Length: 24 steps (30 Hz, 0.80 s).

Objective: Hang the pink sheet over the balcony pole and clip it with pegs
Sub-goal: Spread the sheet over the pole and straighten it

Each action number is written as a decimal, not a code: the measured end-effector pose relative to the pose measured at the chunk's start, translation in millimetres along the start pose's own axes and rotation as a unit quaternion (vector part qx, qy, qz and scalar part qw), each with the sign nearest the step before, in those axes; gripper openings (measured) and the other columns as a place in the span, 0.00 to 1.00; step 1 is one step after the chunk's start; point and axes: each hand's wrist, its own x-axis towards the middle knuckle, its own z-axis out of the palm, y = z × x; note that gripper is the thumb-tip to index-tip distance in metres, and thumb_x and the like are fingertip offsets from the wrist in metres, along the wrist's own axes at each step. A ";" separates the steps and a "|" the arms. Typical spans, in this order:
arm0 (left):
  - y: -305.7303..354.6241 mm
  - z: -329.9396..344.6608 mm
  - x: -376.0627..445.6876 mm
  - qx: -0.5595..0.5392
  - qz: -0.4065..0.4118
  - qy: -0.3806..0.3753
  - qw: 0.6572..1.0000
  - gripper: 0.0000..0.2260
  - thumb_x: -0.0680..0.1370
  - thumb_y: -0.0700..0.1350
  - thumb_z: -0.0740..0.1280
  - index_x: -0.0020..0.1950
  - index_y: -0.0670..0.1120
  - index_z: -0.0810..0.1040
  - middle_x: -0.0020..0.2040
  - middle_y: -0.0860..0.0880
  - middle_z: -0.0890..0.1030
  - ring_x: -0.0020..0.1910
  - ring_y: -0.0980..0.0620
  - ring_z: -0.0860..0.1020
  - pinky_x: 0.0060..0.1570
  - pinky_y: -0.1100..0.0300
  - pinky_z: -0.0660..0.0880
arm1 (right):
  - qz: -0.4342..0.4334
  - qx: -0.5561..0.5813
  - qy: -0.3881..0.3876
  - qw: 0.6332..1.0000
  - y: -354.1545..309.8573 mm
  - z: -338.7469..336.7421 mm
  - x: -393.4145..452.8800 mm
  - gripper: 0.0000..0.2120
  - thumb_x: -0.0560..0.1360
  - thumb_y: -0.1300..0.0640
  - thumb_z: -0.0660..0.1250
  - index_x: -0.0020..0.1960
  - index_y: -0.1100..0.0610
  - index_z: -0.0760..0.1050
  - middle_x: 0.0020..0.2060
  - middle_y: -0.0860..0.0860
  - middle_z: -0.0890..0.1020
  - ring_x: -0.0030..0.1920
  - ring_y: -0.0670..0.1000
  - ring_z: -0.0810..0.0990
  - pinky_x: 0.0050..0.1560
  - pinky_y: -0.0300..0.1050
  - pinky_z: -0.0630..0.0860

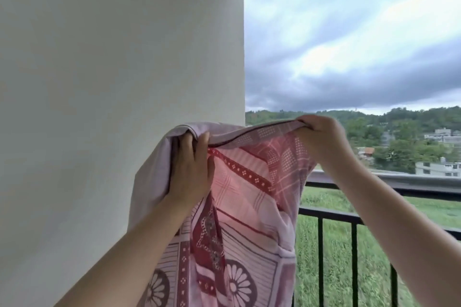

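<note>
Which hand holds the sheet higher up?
The right hand, gripping the pink sheet's top edge against the sky; the left hand sits lower, by the wall.

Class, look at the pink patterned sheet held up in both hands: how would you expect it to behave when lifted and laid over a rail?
Probably floppy: the pink sheet sags between the left hand and right hand and hangs in folds. Likely light and thin, since daylight glows through it. It may slide off a smooth rail, so pegs seem wise.
</note>
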 end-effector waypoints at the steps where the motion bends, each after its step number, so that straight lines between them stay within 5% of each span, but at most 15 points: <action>1: 4.2 3.0 12.0 0.000 0.012 0.009 1.000 0.20 0.72 0.46 0.56 0.62 0.40 0.65 0.56 0.36 0.72 0.52 0.34 0.77 0.54 0.43 0.76 | -0.008 -0.019 0.032 0.999 1.4 -10.3 12.2 0.09 0.72 0.67 0.61 0.44 0.62 0.81 0.26 0.45 0.73 0.28 0.45 0.69 0.25 0.34 0.66; 5: 24.6 17.5 59.0 -0.074 0.076 0.022 0.994 0.21 0.70 0.39 0.66 0.63 0.39 0.71 0.54 0.37 0.80 0.51 0.39 0.80 0.54 0.47 0.76 | -0.047 -0.102 0.175 0.978 7.4 -51.5 62.5 0.10 0.70 0.67 0.60 0.40 0.68 0.79 0.29 0.61 0.77 0.32 0.57 0.71 0.32 0.41 0.68; 8: 32.0 35.4 79.2 -0.095 0.110 -0.008 0.989 0.22 0.71 0.46 0.57 0.62 0.39 0.72 0.53 0.39 0.81 0.50 0.41 0.80 0.54 0.50 0.77 | -0.061 -0.209 0.196 0.956 22.9 -62.1 91.8 0.09 0.69 0.65 0.60 0.40 0.67 0.78 0.32 0.61 0.78 0.35 0.59 0.75 0.34 0.46 0.69; 11: 32.5 60.2 82.5 -0.169 0.114 -0.078 0.976 0.24 0.73 0.49 0.53 0.65 0.39 0.70 0.58 0.39 0.78 0.58 0.41 0.76 0.60 0.52 0.72 | -0.036 -0.332 0.134 0.933 56.8 -52.4 100.4 0.07 0.68 0.66 0.61 0.42 0.66 0.77 0.37 0.64 0.81 0.39 0.61 0.78 0.34 0.46 0.71; 14: 32.4 90.5 82.5 -0.262 0.050 -0.222 0.938 0.17 0.77 0.44 0.59 0.64 0.40 0.71 0.62 0.39 0.75 0.63 0.43 0.72 0.63 0.55 0.67 | 0.025 -0.434 0.023 0.900 95.8 -34.2 90.9 0.07 0.71 0.65 0.63 0.47 0.66 0.76 0.42 0.62 0.81 0.41 0.59 0.79 0.35 0.44 0.69; 18: 35.0 114.4 76.6 -0.280 -0.036 -0.409 0.868 0.11 0.77 0.41 0.62 0.56 0.40 0.79 0.56 0.38 0.80 0.51 0.47 0.76 0.47 0.61 0.69 | 0.097 -0.459 -0.129 0.874 127.6 -6.8 70.2 0.07 0.71 0.60 0.63 0.45 0.61 0.77 0.42 0.57 0.80 0.41 0.54 0.76 0.39 0.43 0.72; 21: 29.7 119.2 70.4 -0.289 -0.047 -0.399 0.869 0.09 0.74 0.41 0.67 0.49 0.36 0.81 0.49 0.38 0.82 0.44 0.50 0.75 0.37 0.64 0.67 | 0.079 -0.446 -0.146 0.879 134.3 -0.3 63.2 0.02 0.70 0.59 0.64 0.40 0.58 0.73 0.37 0.53 0.75 0.39 0.52 0.74 0.37 0.41 0.69; 24: 21.9 117.5 72.7 -0.293 -0.044 -0.368 0.882 0.10 0.72 0.39 0.68 0.52 0.38 0.79 0.49 0.40 0.81 0.48 0.47 0.76 0.45 0.62 0.68 | 0.044 -0.443 -0.134 0.885 135.7 -3.2 63.0 0.06 0.69 0.56 0.65 0.39 0.60 0.73 0.38 0.54 0.77 0.45 0.56 0.79 0.38 0.41 0.69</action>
